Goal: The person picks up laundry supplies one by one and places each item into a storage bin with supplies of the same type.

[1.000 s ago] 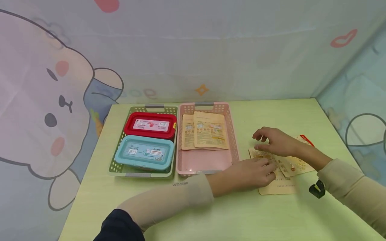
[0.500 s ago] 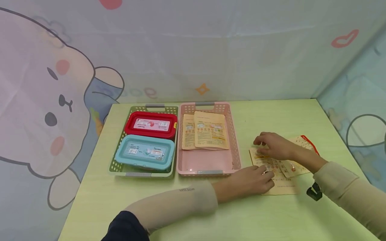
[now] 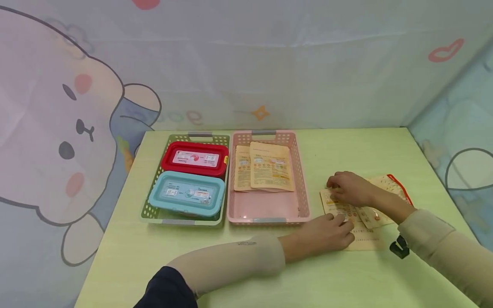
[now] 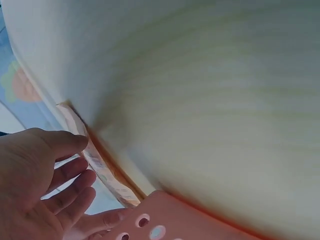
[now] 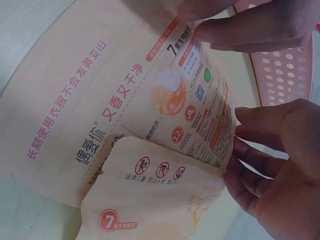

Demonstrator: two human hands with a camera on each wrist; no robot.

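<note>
A kraft-coloured printed pouch (image 3: 363, 241) lies on the table's right half, its printed face filling much of the right wrist view. My right hand (image 3: 352, 188) is at its upper left part; in the right wrist view the loosely bent fingertips (image 5: 234, 172) and thumb meet its edge. Lower down, my left hand (image 3: 327, 235) reaches over the pouch's left side, thumb at the edge in the left wrist view and the other fingers spread beside it. Another pouch (image 3: 379, 218), with a red edge, overlaps the first and is partly covered by my right arm.
Left of the hands, a pink basket (image 3: 265, 209) holds several similar pouches (image 3: 271, 169). Beside it a green basket (image 3: 163, 220) contains a red-lidded box (image 3: 194, 158) and a blue-lidded box (image 3: 186, 194). A printed cloth wall (image 3: 215, 64) rises behind the table.
My right hand has come down slightly onto the pouch's upper part. My left hand has shifted a little, staying at the left side. Baskets and boxes are unmoved.
</note>
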